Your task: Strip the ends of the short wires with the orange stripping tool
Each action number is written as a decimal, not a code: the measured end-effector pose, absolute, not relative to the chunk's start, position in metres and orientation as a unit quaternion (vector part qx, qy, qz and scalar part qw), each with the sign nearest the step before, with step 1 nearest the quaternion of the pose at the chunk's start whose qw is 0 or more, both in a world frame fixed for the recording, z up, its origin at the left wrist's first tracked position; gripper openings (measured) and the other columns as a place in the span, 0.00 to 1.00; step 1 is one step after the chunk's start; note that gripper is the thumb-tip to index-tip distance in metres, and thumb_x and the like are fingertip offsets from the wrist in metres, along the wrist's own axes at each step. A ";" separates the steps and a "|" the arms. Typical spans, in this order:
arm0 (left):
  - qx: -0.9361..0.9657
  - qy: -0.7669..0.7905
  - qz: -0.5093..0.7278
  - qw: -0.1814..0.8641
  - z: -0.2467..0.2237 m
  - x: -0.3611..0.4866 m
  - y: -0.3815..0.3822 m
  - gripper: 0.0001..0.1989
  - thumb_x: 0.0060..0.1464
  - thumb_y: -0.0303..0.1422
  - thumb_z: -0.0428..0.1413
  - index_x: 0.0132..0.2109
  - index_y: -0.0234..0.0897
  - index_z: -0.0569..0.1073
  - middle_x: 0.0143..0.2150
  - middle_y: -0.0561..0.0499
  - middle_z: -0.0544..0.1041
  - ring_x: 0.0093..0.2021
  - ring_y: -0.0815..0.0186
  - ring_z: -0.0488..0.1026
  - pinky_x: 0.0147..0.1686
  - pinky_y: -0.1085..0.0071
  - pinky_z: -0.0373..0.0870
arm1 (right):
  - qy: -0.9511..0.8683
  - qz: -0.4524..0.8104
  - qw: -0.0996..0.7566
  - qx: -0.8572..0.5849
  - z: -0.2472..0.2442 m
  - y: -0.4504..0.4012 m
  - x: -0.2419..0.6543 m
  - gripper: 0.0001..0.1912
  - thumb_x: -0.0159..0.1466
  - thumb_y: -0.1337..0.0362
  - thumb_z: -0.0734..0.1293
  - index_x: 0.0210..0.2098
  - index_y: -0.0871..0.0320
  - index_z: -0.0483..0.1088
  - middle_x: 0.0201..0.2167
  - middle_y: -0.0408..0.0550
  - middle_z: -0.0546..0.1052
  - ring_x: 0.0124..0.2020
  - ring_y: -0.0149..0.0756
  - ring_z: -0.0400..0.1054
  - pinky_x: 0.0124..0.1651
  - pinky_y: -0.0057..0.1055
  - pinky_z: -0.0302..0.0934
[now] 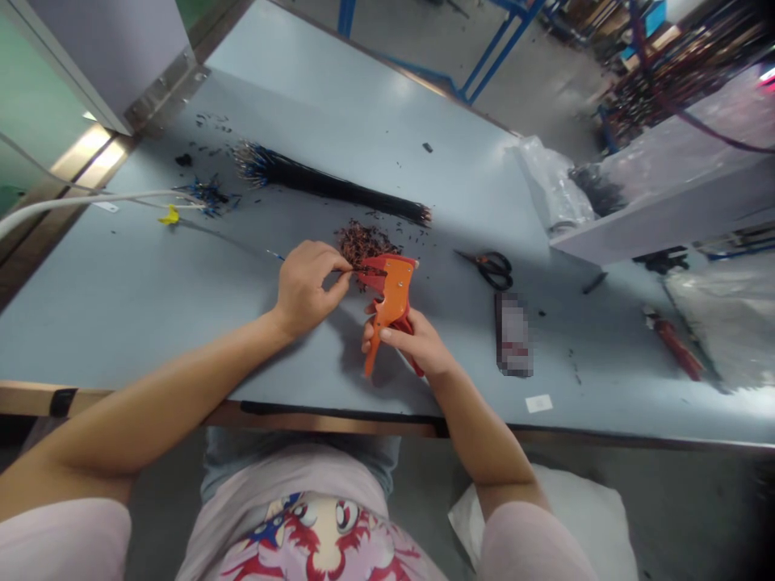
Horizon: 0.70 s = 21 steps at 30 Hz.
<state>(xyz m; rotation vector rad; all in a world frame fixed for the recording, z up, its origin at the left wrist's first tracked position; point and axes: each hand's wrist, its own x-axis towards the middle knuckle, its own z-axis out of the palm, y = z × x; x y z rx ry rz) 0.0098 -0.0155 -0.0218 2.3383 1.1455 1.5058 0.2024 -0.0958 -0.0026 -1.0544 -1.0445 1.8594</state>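
Note:
My right hand (412, 339) is wrapped round the handles of an orange and red wire stripper (396, 290), its jaws pointing left. Between thumb and forefinger, my left hand (312, 286) pinches a thin wire (277, 255) whose blue-tipped end sticks out to the left of the hand. The wire's other end is at the stripper's jaws; whether they are closed on it I cannot tell. Just behind the jaws lies a heap of small copper-and-black scraps (363, 242). A long bundle of black wires (345, 187) with blue and silver ends stretches across the table beyond it.
Black-handled scissors (493, 268) and a blurred-out dark object (513, 335) lie to the right. A pale cable (90, 202) and a pile of blue-ended pieces (209, 194) are at left. Far right are plastic bags (554, 186) and a red-handled tool (675, 343). The table's front edge (339, 420) runs before me.

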 end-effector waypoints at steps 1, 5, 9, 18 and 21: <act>0.775 0.378 0.502 0.066 -0.022 0.010 -0.016 0.03 0.52 0.28 0.55 0.31 0.37 0.70 0.30 0.51 0.75 0.34 0.65 0.70 0.36 0.66 0.65 | -0.411 0.725 0.371 -0.410 -0.002 -0.096 0.202 0.18 0.57 0.62 0.72 0.44 0.60 0.66 0.34 0.47 0.75 0.32 0.37 0.73 0.36 0.37 0.70; 0.772 0.368 0.514 0.068 -0.022 0.010 -0.017 0.02 0.52 0.27 0.55 0.31 0.37 0.70 0.30 0.51 0.75 0.34 0.65 0.69 0.36 0.67 0.65 | -0.418 0.723 0.371 -0.406 -0.002 -0.097 0.202 0.18 0.57 0.62 0.71 0.45 0.60 0.66 0.34 0.47 0.75 0.32 0.36 0.73 0.36 0.38 0.70; 0.773 0.369 0.511 0.068 -0.021 0.010 -0.017 0.02 0.52 0.27 0.55 0.31 0.37 0.70 0.31 0.51 0.75 0.34 0.66 0.70 0.36 0.67 0.65 | -0.425 0.718 0.372 -0.405 -0.002 -0.097 0.202 0.18 0.57 0.62 0.71 0.44 0.60 0.66 0.34 0.47 0.74 0.32 0.36 0.73 0.36 0.38 0.70; 0.769 0.344 0.525 0.125 -0.023 0.012 -0.020 0.04 0.51 0.24 0.54 0.33 0.36 0.70 0.31 0.52 0.72 0.34 0.69 0.69 0.33 0.73 0.68 | -0.444 0.702 0.364 -0.421 -0.004 -0.098 0.203 0.15 0.60 0.61 0.69 0.43 0.58 0.64 0.27 0.43 0.73 0.25 0.34 0.70 0.26 0.32 0.69; 0.765 0.348 0.523 0.137 -0.023 0.012 -0.020 0.04 0.50 0.23 0.54 0.33 0.36 0.71 0.32 0.52 0.71 0.30 0.72 0.67 0.31 0.75 0.66 | -0.450 0.698 0.358 -0.427 -0.004 -0.098 0.204 0.14 0.60 0.61 0.69 0.43 0.57 0.64 0.27 0.43 0.73 0.25 0.34 0.70 0.24 0.32 0.68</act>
